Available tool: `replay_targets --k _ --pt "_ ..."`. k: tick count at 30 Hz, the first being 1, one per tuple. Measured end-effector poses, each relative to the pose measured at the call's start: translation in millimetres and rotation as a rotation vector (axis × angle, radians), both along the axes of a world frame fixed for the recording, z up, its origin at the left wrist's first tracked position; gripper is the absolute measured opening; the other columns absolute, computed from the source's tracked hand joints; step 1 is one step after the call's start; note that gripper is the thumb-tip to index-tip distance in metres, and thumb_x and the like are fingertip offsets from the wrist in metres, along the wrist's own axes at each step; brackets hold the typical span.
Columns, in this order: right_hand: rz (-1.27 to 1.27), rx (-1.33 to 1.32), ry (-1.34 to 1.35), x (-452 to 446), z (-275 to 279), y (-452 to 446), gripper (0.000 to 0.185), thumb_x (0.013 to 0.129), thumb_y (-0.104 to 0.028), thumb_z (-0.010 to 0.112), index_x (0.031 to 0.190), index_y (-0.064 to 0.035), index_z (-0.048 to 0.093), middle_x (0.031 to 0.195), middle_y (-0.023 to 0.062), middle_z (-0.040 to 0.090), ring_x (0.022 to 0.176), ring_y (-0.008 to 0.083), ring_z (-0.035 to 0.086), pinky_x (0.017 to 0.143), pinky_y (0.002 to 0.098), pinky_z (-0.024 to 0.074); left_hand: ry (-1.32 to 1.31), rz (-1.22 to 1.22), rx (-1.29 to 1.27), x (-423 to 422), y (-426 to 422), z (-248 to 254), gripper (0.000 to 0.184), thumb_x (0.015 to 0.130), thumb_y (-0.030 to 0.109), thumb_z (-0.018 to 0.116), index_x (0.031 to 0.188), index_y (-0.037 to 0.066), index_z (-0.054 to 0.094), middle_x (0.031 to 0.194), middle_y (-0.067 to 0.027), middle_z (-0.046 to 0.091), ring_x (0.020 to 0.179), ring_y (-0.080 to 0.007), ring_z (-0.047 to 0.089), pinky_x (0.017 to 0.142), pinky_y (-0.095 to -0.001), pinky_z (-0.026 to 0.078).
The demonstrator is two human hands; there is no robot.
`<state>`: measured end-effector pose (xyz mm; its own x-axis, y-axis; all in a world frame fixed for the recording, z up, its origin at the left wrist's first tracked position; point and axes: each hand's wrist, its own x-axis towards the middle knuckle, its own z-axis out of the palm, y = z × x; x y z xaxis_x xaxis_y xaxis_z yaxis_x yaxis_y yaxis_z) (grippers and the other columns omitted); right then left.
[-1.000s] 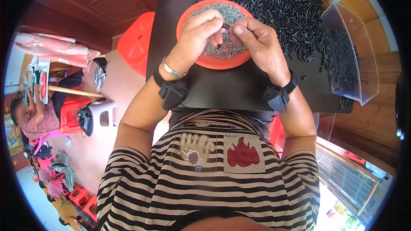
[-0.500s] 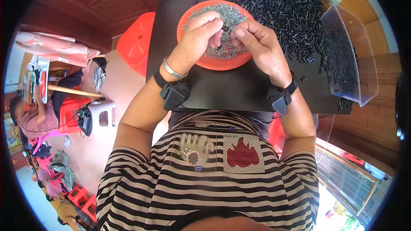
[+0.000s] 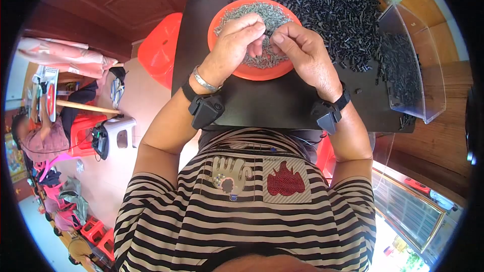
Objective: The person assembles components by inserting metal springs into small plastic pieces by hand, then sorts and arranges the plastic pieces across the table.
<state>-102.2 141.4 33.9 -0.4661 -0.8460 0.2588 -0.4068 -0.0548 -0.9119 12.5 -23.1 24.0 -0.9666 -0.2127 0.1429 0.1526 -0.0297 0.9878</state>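
Observation:
Both hands are close together above an orange-red bowl (image 3: 251, 74) of small silvery metal pieces (image 3: 264, 15). My left hand (image 3: 236, 40) is closed in a pinch, with a small black piece (image 3: 267, 34) just showing at its fingertips. My right hand (image 3: 302, 48) faces it, thumb pressed against the forefinger. Whatever the right fingers hold is too small or hidden to make out. A narrow gap separates the two sets of fingertips.
A large heap of small black plastic pieces (image 3: 327, 15) covers the dark table's (image 3: 242, 108) far right. More lie by a clear plastic bin (image 3: 436, 90). A red stool (image 3: 160, 50) stands left of the table. Another person (image 3: 43, 138) sits farther left.
My right hand has shifted slightly left, bringing its fingertips nearer my left hand's. My left hand has hardly moved and stays pinched.

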Motion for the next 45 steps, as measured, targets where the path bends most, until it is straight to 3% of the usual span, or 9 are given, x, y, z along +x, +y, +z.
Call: replay_targets --k 6,10,13,19,25,28,31,34,45 --pt "-0.04 0.01 0.03 0 -4 -1 0.021 0.099 -0.019 0.063 0.09 -0.0003 0.066 0.07 0.0048 0.063 0.063 0.0096 0.056 0.061 0.0278 0.0485 0.015 0.017 -0.117 0 1 0 0.031 0.104 0.031 0.048 0.089 0.005 0.055 0.077 -0.0033 0.056 0.069 -0.0121 0.056 0.063 -0.0257 0.045" --pt "-0.077 -0.016 0.02 0 -2 -1 0.022 0.097 -0.022 0.068 0.091 -0.0012 0.067 0.073 0.0027 0.067 0.067 0.0076 0.06 0.063 0.0259 0.0504 -0.008 -0.046 0.106 0 4 -3 0.03 0.104 0.031 0.048 0.091 0.004 0.057 0.08 -0.0032 0.057 0.069 -0.0132 0.057 0.063 -0.0265 0.046" --pt "-0.035 -0.209 -0.146 7 -2 -4 0.016 0.096 -0.017 0.069 0.096 -0.0012 0.067 0.078 0.0019 0.07 0.074 0.0082 0.067 0.066 0.0261 0.0547 0.029 -0.101 0.27 0 8 -7 0.029 0.104 0.03 0.048 0.096 0.003 0.058 0.083 -0.0035 0.058 0.069 -0.0139 0.058 0.062 -0.0269 0.046" --pt "-0.129 -0.272 0.328 13 3 -4 0.012 0.09 -0.003 0.072 0.102 -0.0005 0.067 0.088 0.0064 0.071 0.076 0.0158 0.072 0.069 0.0285 0.058 0.019 -0.112 0.376 0 10 -7 0.029 0.104 0.029 0.048 0.101 0.002 0.058 0.084 -0.0042 0.057 0.071 -0.0137 0.059 0.062 -0.0267 0.046" --pt "-0.134 -0.254 0.353 3 6 -4 0.012 0.088 -0.002 0.072 0.101 -0.0036 0.071 0.091 0.0082 0.07 0.081 0.016 0.072 0.071 0.0288 0.0577 0.034 -0.128 0.302 -1 10 -6 0.03 0.104 0.029 0.05 0.102 0.001 0.059 0.086 -0.0047 0.058 0.071 -0.0139 0.059 0.063 -0.0273 0.047" --pt "-0.148 -0.298 0.389 1 2 -7 0.016 0.086 -0.006 0.075 0.102 -0.0042 0.072 0.092 0.009 0.07 0.082 0.0213 0.072 0.071 0.0299 0.0571 0.011 -0.118 0.319 -1 10 -4 0.028 0.103 0.029 0.05 0.1 0.002 0.058 0.085 -0.0045 0.058 0.072 -0.0147 0.059 0.063 -0.0279 0.047" --pt "-0.235 -0.095 0.525 -1 2 -3 0.019 0.082 -0.01 0.076 0.101 -0.0051 0.072 0.093 0.0095 0.069 0.085 0.0286 0.069 0.075 0.0351 0.0561 0.074 -0.105 0.374 -1 1 -7 0.027 0.103 0.029 0.05 0.097 0.004 0.057 0.086 -0.0045 0.057 0.072 -0.0157 0.059 0.065 -0.0284 0.046" --pt "-0.104 0.01 0.872 -2 -1 -1 0.022 0.078 -0.014 0.076 0.098 -0.0061 0.072 0.095 0.0096 0.067 0.091 0.032 0.065 0.08 0.0397 0.0536 0.146 -0.03 0.417 -2 -10 -9 0.026 0.103 0.029 0.049 0.096 0.005 0.057 0.086 -0.0047 0.058 0.073 -0.016 0.059 0.066 -0.0285 0.046" --pt "-0.051 0.203 0.903 14 -10 -11 0.007 0.077 -0.014 0.074 0.081 -0.0091 0.072 0.088 0.0071 0.062 0.086 0.0279 0.06 0.079 0.0404 0.0503 0.12 0.091 0.446 -7 -11 -13 0.024 0.102 0.027 0.051 0.091 0.007 0.059 0.081 -0.002 0.061 0.065 -0.0134 0.06 0.06 -0.026 0.048"
